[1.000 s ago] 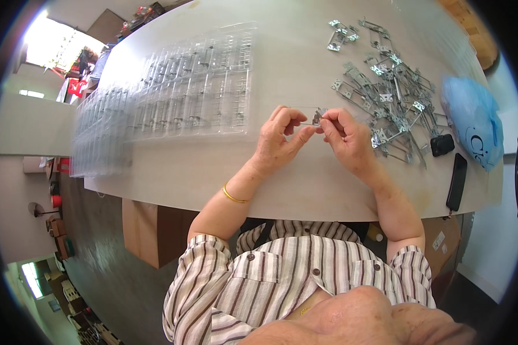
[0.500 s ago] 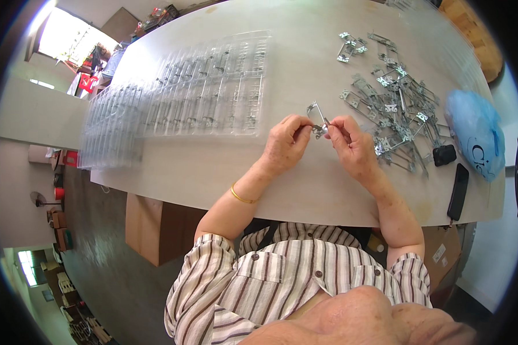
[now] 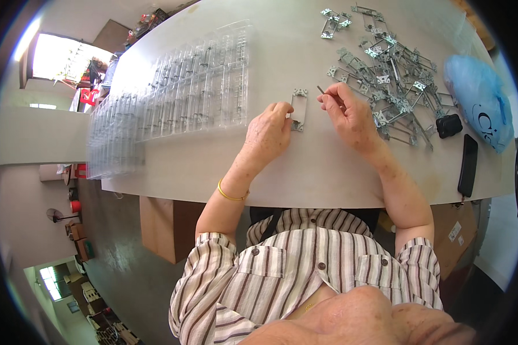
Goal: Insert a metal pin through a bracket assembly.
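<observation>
My left hand pinches one long side of a narrow rectangular metal bracket, which has a plate at each end joined by thin bars. Between the thumb and fingers of my right hand is a thin dark metal rod, its tip pointing up and left. The two hands are apart, with the bracket on the side nearer the left. A tangled pile of similar metal brackets lies just beyond and to the right of my right hand.
Clear plastic trays with metal pieces in their slots cover the table's left side. A few brackets lie at the far edge. To the right are a blue plastic bag, a small black case and a black phone.
My hands, close together on the bracket before, have separated. The left moved left with the bracket, now turned lengthwise; the right holds the rod away from it. The view has shifted slightly.
</observation>
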The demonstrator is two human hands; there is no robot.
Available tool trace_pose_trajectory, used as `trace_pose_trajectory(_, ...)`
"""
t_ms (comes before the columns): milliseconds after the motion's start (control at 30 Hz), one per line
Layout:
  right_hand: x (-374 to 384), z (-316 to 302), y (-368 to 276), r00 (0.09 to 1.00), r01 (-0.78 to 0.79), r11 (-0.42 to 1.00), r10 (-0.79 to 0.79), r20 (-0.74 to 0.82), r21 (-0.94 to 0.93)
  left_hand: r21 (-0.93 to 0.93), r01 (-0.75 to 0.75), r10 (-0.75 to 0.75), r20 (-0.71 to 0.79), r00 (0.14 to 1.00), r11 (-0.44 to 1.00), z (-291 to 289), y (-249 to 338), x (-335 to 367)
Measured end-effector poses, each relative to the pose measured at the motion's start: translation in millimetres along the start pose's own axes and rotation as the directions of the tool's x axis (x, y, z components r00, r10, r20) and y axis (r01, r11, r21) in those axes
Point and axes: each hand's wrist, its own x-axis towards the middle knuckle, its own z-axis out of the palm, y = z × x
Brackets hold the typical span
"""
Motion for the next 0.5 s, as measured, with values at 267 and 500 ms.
trace_pose_trajectory(267,-4.7,4.4,-2.5,0.999,0.014,1.0,-0.014,0.04,0.022,0.053,-0.009,0.004,0.092,0.996,0.999,7.1,1.9,-5.9)
trace_pose_trajectory(500,-8.5,5.4,-1.6,0.99,-0.025,0.999,0.021,0.142,0.031,0.032,0.023,-0.016,-0.205,0.979,0.999,-55.3,-3.8,-7.0)
